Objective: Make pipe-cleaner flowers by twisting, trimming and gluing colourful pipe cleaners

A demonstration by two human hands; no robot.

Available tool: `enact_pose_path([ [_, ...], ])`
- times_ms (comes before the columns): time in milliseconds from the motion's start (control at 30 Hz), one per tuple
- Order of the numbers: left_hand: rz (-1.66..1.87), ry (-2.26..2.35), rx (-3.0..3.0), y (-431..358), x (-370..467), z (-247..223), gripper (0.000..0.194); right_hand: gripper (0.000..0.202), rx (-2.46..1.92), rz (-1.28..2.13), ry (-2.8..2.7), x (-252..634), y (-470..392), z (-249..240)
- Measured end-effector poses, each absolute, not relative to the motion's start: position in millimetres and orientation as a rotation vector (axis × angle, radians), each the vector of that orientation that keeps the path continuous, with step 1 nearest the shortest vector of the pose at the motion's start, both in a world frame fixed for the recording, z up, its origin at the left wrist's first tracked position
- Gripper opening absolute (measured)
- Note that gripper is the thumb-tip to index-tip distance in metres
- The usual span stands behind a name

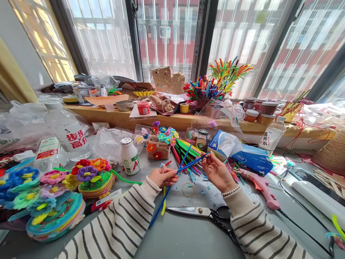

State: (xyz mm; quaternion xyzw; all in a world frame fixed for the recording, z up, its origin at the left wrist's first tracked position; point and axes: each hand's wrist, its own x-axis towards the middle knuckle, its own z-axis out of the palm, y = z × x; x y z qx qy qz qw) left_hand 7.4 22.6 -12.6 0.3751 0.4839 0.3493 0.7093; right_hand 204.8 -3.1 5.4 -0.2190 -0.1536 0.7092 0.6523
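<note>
Blue pipe cleaners (191, 162) stretch between my two hands above the table. My left hand (165, 176) is closed, pinching them near their crossing, and one blue length hangs down below it. At the other end, my right hand (217, 171) pinches the tip between thumb and fingers. A yellow strip (164, 203) dangles under the left hand. Large scissors (191, 210) lie just below the hands. Behind them spreads a bundle of green and other coloured pipe cleaners (185, 151), next to a small woven basket (158, 151) of fuzzy flowers.
Fuzzy flower pieces (54, 201) crowd the left side near a white bottle (130, 156) and a large water bottle (67, 133). A pink glue gun (262, 190) with its cord lies right, by a blue tissue pack (250, 158). Jars and craft items line the wooden sill (172, 122).
</note>
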Motion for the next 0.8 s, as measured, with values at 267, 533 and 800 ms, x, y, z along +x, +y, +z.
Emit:
enact_pose_path([
  [267,0.797,1.080,0.809,23,8,-9,0.016,0.009,-0.495,1.609,-0.344,207,-4,4],
  [533,0.750,1.101,0.986,16,10,-9,0.026,0.006,-0.485,1.599,-0.319,207,-3,6],
  [800,0.677,1.073,1.172,12,11,-10,0.027,0.008,-0.518,1.519,-0.393,210,-1,5],
])
